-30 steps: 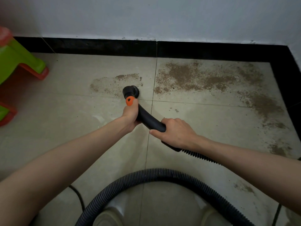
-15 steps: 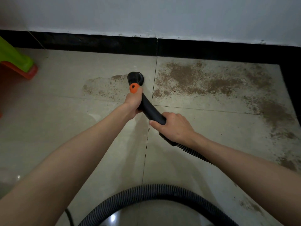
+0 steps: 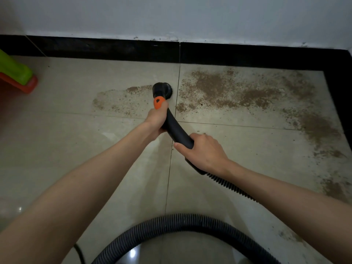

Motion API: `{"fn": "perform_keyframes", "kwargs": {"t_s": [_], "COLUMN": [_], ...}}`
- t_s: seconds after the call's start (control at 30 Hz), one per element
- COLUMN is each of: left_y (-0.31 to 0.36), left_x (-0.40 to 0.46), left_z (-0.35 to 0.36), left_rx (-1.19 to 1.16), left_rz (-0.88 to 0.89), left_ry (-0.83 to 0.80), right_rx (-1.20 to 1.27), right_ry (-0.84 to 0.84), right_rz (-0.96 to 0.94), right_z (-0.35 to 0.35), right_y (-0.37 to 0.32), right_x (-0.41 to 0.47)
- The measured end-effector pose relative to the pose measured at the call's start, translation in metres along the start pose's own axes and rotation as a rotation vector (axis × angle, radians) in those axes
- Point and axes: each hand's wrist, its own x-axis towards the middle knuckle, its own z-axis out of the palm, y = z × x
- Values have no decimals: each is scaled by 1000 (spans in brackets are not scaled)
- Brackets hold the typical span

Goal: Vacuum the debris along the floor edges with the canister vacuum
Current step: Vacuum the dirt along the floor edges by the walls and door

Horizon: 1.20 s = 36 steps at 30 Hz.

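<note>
Both hands hold the curved black plastic vacuum handle (image 3: 176,130), left hand (image 3: 157,119) nearest the round black nozzle (image 3: 162,90), and the big brown dirt patch (image 3: 228,92) lies just right of it.

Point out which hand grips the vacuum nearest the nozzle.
The left hand, just behind the orange tab; the right hand holds farther back near the ribbed hose.

Left hand (image 3: 156,119): gripping curved black plastic vacuum handle (image 3: 176,130) just below orange button (image 3: 159,102).
Right hand (image 3: 204,152): wrapping handle's lower end, beside ribbed black hose (image 3: 228,184).
Round black nozzle (image 3: 163,89): pressing on beige floor tile (image 3: 76,130), between patches of brown gritty debris (image 3: 219,90).
Green-and-orange plastic stool (image 3: 17,75): sitting far left.
</note>
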Motion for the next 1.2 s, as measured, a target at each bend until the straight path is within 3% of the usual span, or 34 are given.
{"fn": "perform_keyframes", "kwargs": {"t_s": [0.43,0.67,1.03,1.2], "left_y": [-57,-53,-8,14], "left_x": [-50,-46,0,26], "left_z": [-44,-53,-33,-18], "left_rx": [-190,-188,-140,-88], "left_rz": [-94,-83,-47,9], "left_ry": [198,237,114,136], "right_rx": [-208,-311,-153,140], "right_ry": [-184,-183,-88,-42], "right_rz": [-173,-239,-143,-77], "right_z": [4,2,-1,1], "right_y": [-10,-20,-12,-6], "right_x": [-51,-37,18,39]}}
